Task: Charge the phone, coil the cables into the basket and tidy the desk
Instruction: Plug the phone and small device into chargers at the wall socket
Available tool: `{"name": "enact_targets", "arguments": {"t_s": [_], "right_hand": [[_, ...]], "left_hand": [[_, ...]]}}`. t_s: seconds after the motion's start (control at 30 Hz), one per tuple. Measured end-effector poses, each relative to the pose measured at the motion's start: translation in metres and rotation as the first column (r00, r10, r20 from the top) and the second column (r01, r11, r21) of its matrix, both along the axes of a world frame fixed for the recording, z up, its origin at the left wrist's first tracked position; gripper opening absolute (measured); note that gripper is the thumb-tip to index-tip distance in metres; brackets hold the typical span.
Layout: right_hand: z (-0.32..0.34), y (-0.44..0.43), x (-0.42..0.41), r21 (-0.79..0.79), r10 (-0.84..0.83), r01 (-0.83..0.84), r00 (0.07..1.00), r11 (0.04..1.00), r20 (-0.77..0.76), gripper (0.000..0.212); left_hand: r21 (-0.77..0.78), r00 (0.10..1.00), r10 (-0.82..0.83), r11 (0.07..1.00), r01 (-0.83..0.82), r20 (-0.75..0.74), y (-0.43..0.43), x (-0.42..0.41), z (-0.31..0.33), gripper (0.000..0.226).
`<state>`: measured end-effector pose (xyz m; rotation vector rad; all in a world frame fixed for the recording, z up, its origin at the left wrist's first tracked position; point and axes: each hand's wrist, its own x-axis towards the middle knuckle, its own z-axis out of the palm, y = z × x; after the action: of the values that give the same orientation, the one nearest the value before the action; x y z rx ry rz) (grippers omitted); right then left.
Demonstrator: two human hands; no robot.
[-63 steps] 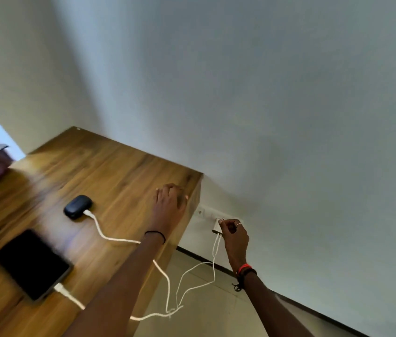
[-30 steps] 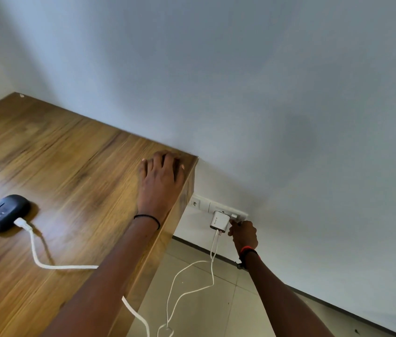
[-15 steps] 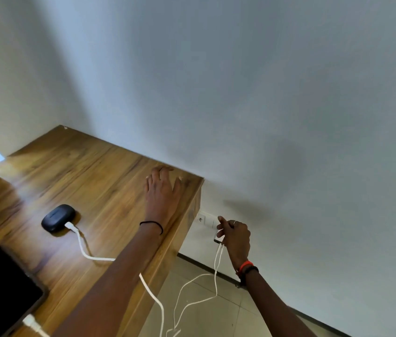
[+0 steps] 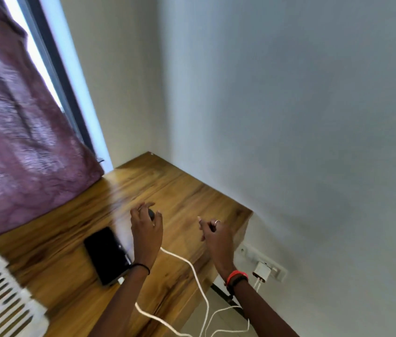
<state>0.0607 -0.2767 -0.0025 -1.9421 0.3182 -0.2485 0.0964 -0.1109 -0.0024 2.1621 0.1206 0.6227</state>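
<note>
- Two hands are up over the desk [image 4: 192, 195], a glossy wood-grain laminate top with a square corner set against the wall.
- left hand [image 4: 146, 231]: fingers spread and slightly bent over a small dark rounded case [image 4: 151, 213]. The fingers hide most of the case, so I can't tell if they touch it. No grip on anything.
- right hand [image 4: 216, 237]: above the desk's right edge, fingers loosely curled, holding nothing, ring on one finger.
- phone [image 4: 106, 255]: black glossy slab, flat on the desk, just left of the left wrist and nearer than the case, with a white plug at its near end.
- white cable [image 4: 193, 269]: thin and round. It comes out from under the left wrist, runs between the forearms and drops over the desk's right edge. More loops hang below.
- charger [image 4: 261, 272]: white block seated in a white wall socket strip [image 4: 278, 271] below desk level, right of the right wrist, apart from both hands.
- basket [image 4: 0, 297]: white slatted plastic, near left on the desk, blurred, well apart from both hands.
- Far left: a purple textured curtain [image 4: 22, 142] drapes onto the desk, with a dark window frame [image 4: 56, 69] beside it.
</note>
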Motion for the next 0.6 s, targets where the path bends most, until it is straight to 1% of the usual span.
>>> {"name": "enact_targets", "arguments": {"t_s": [0.07, 0.17, 0.3, 0.37, 0.47, 0.53, 0.6], "right_hand": [[0.003, 0.029, 0.004, -0.036, 0.109, -0.11, 0.994, 0.993, -0.024, 0.037], [0.003, 0.069, 0.013, -0.078, 0.275, -0.28, 0.959, 0.957, -0.062, 0.031], [0.002, 0.105, 0.026, -0.134, 0.465, -0.477, 0.878, 0.869, -0.116, 0.022], [-0.001, 0.117, 0.031, -0.148, 0.519, -0.538, 0.842, 0.83, -0.151, 0.018], [-0.006, 0.136, 0.041, -0.16, 0.57, -0.604, 0.794, 0.781, -0.213, 0.02], [-0.01, 0.142, 0.046, -0.183, 0.582, -0.624, 0.778, 0.759, -0.238, 0.025], [-0.014, 0.151, 0.051, -0.241, 0.595, -0.65, 0.758, 0.72, -0.267, 0.027]], "left_hand": [[-0.004, 0.997, 0.073, 0.997, -0.073, -0.035, 0.022, -0.008, -0.006, 0.025], [-0.067, 0.984, 0.153, 0.985, -0.159, -0.097, 0.052, -0.018, -0.012, 0.023], [-0.152, 0.936, 0.294, 0.934, -0.325, -0.196, 0.077, -0.026, -0.019, 0.027], [-0.211, 0.908, 0.331, 0.897, -0.387, -0.257, 0.083, -0.028, -0.023, 0.029], [-0.283, 0.864, 0.381, 0.833, -0.476, -0.329, 0.095, -0.032, -0.03, 0.03], [-0.28, 0.83, 0.417, 0.802, -0.528, -0.37, 0.1, -0.036, -0.034, 0.03], [-0.269, 0.782, 0.456, 0.761, -0.591, -0.425, 0.106, -0.041, -0.038, 0.03]]}}
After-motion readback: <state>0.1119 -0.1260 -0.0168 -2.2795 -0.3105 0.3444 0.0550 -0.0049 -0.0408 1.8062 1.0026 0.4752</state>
